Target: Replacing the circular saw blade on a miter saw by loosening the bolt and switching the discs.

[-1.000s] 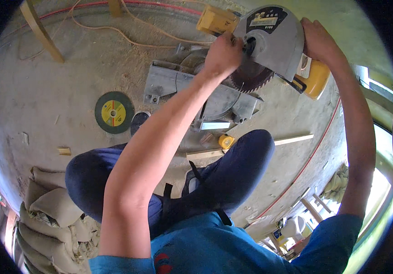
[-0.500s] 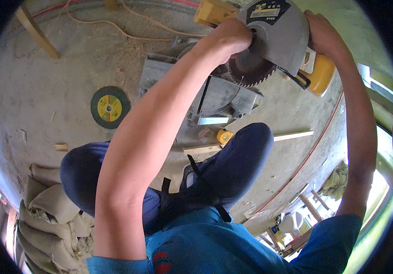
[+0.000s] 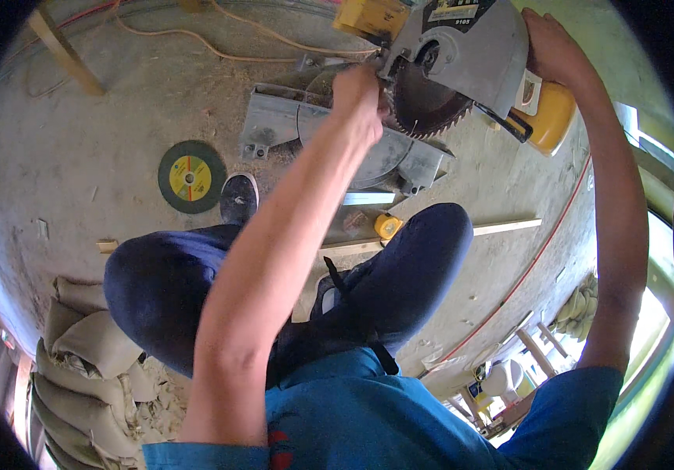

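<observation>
We note: blade guard (image 3: 482,63) grey, label (image 3: 479,17) black; saw blade (image 3: 425,102) dark brown; motor housing (image 3: 554,117) yellow. We tag disc (image 3: 176,178) dark green and yellow, red stripe. Tape measure (image 3: 388,226) yellow. We log trousers (image 3: 157,274) navy, shirt (image 3: 353,407) blue with red print, cord (image 3: 184,34) pale orange, cable (image 3: 544,249) red, sacks (image 3: 94,348) tan.

Dim floor (image 3: 94,160), glare at right, fisheye-bent edges, black corners

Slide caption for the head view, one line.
Miter saw work: left hand beside the toothed blade, right hand by the grey guard.
</observation>
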`<state>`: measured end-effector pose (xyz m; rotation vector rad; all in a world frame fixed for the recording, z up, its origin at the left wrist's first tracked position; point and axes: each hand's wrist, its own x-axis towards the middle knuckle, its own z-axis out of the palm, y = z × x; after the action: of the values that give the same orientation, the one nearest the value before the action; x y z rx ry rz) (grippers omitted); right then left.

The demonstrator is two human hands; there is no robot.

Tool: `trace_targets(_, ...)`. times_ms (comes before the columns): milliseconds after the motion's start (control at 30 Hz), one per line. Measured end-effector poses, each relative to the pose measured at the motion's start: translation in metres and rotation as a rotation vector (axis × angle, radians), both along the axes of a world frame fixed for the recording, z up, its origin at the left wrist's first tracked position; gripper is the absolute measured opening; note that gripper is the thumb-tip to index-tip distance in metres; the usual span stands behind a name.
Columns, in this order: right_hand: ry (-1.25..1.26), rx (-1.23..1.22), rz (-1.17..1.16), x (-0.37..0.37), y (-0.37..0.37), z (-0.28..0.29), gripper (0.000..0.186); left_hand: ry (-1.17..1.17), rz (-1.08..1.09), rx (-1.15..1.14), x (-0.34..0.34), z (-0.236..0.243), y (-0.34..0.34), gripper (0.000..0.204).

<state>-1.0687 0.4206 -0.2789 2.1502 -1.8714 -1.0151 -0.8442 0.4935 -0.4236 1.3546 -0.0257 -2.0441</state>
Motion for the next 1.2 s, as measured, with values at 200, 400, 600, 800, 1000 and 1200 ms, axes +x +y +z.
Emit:
trace_targets(200, -1.324, -0.037, 0.969, -0.056, -0.015, -0.027, 0.036, 0.700, 0.127, 0.297, -0.017, -0.007, 0.073, 0.015)
trace_targets(400, -0.050, -0.061, -0.161, 0.006, -0.004, 0.006, 0.032, 0.794, 0.305, 0.437, -0.025, -0.030, 0.073, 0.009)
trace_targets(600, -1.351, 0.141, 0.780, -0.067, -0.019, -0.022, 0.024, 0.582, 0.319, 0.366, -0.049, -0.057, 0.048, 0.023)
trace_targets(800, -0.068, 0.063, 0.096, 0.032, 0.007, 0.025, 0.023, 0.647, 0.170, 0.413, -0.026, -0.053, 0.080, 0.021)
trace_targets(1000, 0.014, 0.114, 0.096, 0.007, 0.003, 0.011, 0.023, 0.748, 0.161, 0.436, -0.032, -0.023, 0.087, 0.029)
trace_targets(1200, -1.268, 0.109, 0.710, -0.024, -0.011, -0.004, 0.023, 0.543, 0.309, 0.465, -0.047, -0.056, 0.060, 0.030)
